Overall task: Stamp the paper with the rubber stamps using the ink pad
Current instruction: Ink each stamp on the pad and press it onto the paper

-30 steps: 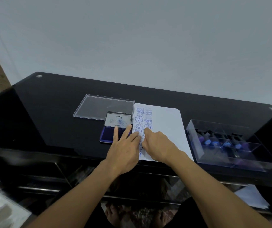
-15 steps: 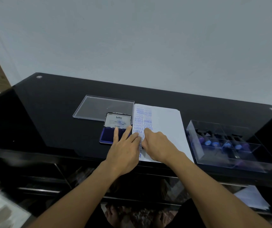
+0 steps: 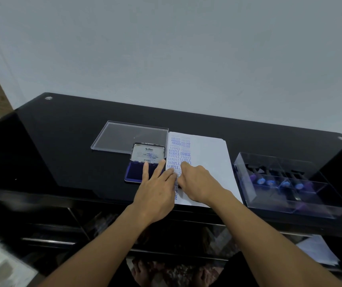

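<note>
Head view: the paper (image 3: 207, 160) lies on the black surface (image 3: 62, 154), its left columns crowded with blue prints (image 3: 174, 154). Both hands are set on its near left part.

The left hand (image 3: 155, 189) is laid flat with straight, spread fingers. Nothing is gripped by it, and its fingertips (image 3: 145, 168) reach over the open ink pad (image 3: 135, 172). The right hand (image 3: 197, 181) is curled knuckles-up on the sheet. Whether a stamp is pinched beneath it cannot be told.

Ink may be picked up by those left fingertips and carried onto the sheet. Fresh prints under either hand could be smeared if a hand is slid rather than lifted. A new print may overlap its neighbours, since little blank space is left there. The sheet could also be dragged, as its near edge lies at the edge of the surface.

At 9 o'clock of the paper, just beside it, the ink pad sits with its hinged cover (image 3: 147, 153) raised. A clear flat lid (image 3: 128, 137) lies at 10 o'clock. At 3 o'clock, a clear box (image 3: 246, 183) holds the remaining stamps (image 3: 269, 182), and a reach to them is unobstructed.
</note>
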### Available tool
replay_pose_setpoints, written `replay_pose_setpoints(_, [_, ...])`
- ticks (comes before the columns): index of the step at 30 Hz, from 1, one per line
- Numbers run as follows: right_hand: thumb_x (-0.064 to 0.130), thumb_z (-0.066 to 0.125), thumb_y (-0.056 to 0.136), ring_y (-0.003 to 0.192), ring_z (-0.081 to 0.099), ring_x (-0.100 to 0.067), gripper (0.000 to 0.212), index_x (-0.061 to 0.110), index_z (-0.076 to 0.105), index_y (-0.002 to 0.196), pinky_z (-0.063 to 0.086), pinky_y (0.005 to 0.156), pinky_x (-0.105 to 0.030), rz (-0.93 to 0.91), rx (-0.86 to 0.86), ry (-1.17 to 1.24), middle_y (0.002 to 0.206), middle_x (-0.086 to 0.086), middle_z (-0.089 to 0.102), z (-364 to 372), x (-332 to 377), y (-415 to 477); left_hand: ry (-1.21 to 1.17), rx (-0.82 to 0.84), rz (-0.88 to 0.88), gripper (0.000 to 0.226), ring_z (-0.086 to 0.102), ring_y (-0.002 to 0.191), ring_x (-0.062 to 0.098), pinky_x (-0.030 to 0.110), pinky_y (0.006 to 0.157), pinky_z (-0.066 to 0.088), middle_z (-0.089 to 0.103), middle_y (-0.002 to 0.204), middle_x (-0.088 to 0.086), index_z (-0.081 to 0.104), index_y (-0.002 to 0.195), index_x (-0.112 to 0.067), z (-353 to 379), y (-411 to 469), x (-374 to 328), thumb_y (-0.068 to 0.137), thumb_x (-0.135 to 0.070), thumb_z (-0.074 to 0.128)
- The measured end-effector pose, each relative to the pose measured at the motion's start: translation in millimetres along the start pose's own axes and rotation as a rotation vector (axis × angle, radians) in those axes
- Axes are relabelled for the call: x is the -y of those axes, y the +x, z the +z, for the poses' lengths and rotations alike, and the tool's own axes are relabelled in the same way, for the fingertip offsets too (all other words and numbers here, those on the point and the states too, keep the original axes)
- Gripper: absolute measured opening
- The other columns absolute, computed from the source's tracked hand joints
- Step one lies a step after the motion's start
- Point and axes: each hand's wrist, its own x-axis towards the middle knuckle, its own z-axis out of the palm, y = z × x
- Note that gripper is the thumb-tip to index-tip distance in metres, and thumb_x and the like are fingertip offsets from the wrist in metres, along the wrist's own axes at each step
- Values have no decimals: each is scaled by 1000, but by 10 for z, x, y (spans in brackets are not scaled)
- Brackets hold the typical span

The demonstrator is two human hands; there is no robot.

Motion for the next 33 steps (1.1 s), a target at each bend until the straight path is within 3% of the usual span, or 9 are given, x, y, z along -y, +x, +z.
replay_pose_setpoints(3, [30, 40, 103, 62, 40, -17, 18, 17, 35, 92, 28, 52, -33, -2, -15, 2, 77, -5, 47, 11, 16, -33, -8, -7, -1, 47, -2, 154, 22, 53, 113, -20, 30, 160, -3, 38, 150, -16, -1, 2, 0, 103, -22, 32])
replay_pose_setpoints(10, [33, 37, 105, 71, 48, -27, 16, 19, 34, 96, 35, 62, -36, -23, -65, -36, 83, -5, 51, 74, 37, -140, -11, 1, 1, 46, -2, 154, 22, 55, 114, -19, 30, 159, -3, 39, 148, -16, 10, 8, 2, 103, -23, 33])
replay_pose_setpoints(16, [29, 41, 102, 62, 42, -22, 18, 17, 35, 90, 27, 52, -35, 4, -51, -3, 71, -1, 42, 49, 11, -45, 5, 0, 1, 47, -4, 154, 23, 52, 111, -23, 28, 160, -4, 37, 149, -17, 13, -2, -11, 102, -22, 32])
replay_pose_setpoints(28, [32, 39, 104, 61, 42, -17, 17, 19, 36, 93, 31, 54, -33, -7, -63, -18, 79, -3, 49, 66, 24, -90, -3, -3, -3, 47, -4, 154, 21, 52, 112, -21, 28, 160, -4, 37, 149, -17, 2, 0, -14, 103, -22, 32])
replay_pose_setpoints(33, [31, 40, 104, 62, 41, -17, 18, 17, 36, 93, 28, 52, -32, -2, -40, -6, 73, 0, 41, 41, 23, -71, 14, -4, 4, 48, -4, 154, 22, 54, 113, -19, 28, 160, -3, 37, 149, -16, 7, -4, -8, 102, -23, 30])
